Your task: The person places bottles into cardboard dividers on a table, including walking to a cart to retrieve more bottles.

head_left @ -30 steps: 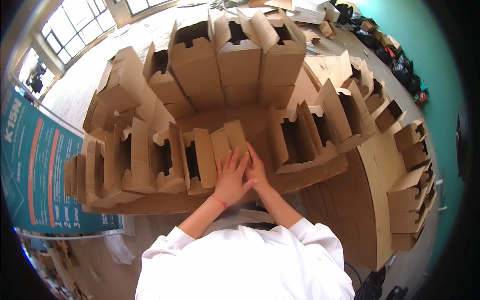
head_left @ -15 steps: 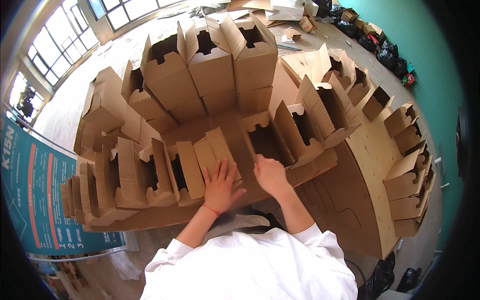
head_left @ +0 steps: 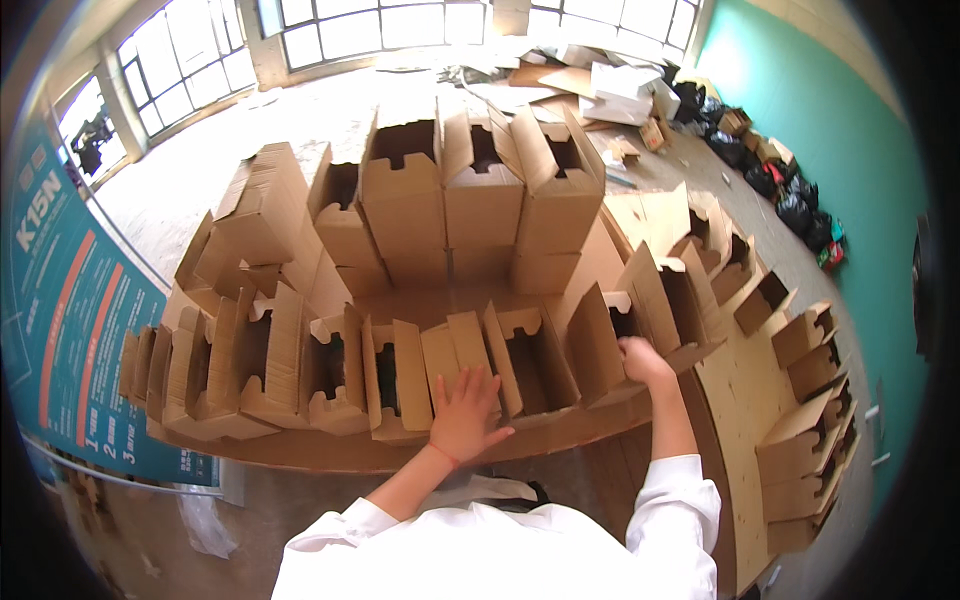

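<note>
Lying spread, the left hand (head_left: 465, 418) touches a closed box (head_left: 458, 343) — the right hand (head_left: 646, 361), curled, grips an open box (head_left: 594, 350).

Boxes (head_left: 402, 207) are matt cardboard, bags (head_left: 794, 213) apparently glossy plastic.

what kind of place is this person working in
Probably a warehouse or workshop: open brown cardboard boxes stand in rows, shiny black plastic bags lie along a green wall, and large grid-paned windows fill the far side.
</note>
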Available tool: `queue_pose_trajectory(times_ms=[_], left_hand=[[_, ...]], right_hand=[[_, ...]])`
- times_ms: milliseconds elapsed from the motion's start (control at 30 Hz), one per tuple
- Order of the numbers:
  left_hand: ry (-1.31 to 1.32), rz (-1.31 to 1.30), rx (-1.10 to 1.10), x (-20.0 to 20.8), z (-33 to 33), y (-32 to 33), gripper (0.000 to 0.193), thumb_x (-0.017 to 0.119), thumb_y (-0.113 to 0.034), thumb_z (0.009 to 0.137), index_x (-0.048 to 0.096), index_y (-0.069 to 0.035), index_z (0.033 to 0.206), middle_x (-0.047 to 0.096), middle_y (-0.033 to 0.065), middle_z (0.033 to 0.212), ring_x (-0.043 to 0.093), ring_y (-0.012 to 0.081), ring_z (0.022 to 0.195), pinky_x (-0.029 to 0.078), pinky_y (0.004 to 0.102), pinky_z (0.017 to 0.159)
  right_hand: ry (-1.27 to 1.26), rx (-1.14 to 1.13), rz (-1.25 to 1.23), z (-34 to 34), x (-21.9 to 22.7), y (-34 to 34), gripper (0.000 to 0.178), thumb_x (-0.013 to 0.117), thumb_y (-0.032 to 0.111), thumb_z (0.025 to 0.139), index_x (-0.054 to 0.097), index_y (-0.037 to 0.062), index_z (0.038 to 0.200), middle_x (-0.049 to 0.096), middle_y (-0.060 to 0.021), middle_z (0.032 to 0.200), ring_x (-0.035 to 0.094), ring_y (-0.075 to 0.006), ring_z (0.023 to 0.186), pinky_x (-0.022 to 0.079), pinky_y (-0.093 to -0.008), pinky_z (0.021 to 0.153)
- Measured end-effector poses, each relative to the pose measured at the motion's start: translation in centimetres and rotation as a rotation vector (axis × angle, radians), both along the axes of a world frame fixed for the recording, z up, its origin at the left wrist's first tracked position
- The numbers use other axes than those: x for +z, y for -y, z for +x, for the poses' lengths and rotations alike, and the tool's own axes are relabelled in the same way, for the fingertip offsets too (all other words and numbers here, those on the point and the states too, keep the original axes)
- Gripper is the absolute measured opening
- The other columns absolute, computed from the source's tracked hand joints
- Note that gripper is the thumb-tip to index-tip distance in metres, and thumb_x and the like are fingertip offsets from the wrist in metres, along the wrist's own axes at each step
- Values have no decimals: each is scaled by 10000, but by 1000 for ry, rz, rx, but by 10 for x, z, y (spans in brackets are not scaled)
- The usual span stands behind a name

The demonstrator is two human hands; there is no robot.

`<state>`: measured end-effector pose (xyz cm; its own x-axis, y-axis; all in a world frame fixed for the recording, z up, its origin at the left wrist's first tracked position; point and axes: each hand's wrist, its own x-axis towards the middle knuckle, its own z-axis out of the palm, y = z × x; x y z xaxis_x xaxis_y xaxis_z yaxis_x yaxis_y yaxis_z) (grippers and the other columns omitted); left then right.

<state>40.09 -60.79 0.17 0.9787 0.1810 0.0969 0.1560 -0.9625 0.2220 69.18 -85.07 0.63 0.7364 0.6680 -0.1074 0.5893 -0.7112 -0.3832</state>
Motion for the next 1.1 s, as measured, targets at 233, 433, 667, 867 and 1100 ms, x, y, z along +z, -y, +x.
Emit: queue_pose_trajectory(times_ms=[233, 433, 667, 867, 1100], left_hand=[[30, -45, 40, -12, -7, -5, 844, 544, -642, 819, 326, -148, 1468, 270, 182, 1513, 226, 347, 1413, 109, 627, 1112], [49, -50, 11, -7, -6, -2, 818, 561, -607, 824, 344, -139, 1459, 280, 161, 1510, 236, 335, 1407, 131, 626, 1108], [53, -8, 26, -13, -10, -5, 810, 520, -628, 840, 340, -143, 1463, 268, 162, 1518, 231, 341, 1408, 141, 623, 1109], [42, -8, 13, -10, -8, -3, 807, 503, -628, 852, 328, -140, 1470, 258, 164, 1526, 221, 329, 1416, 130, 594, 1127], [48, -15, 10, -10, -7, -3, 799, 501, -625, 855, 335, -136, 1465, 276, 168, 1514, 228, 314, 1415, 141, 595, 1124]], right_hand=[[-428, -196, -296, -33, 66, -31, 253, 514, 168, 889, 655, -40, 862, 650, -180, 708, 637, -256, 545, 517, -369, 512], [-373, -67, -504, -22, 1, -36, 311, 558, 270, 893, 628, -29, 943, 641, -132, 803, 612, -226, 610, 507, -325, 519], [-814, -500, 121, -38, -17, -23, 343, 517, 299, 932, 588, -2, 1077, 612, -127, 992, 595, -199, 796, 506, -295, 648], [-976, -775, 574, -71, 5, 3, 387, 481, 325, 964, 554, 20, 1192, 588, -123, 1154, 581, -176, 955, 505, -269, 759], [-1015, -973, 685, -109, 63, -8, 377, 455, 303, 981, 559, 29, 1218, 633, -110, 1112, 622, -169, 885, 526, -254, 740]])
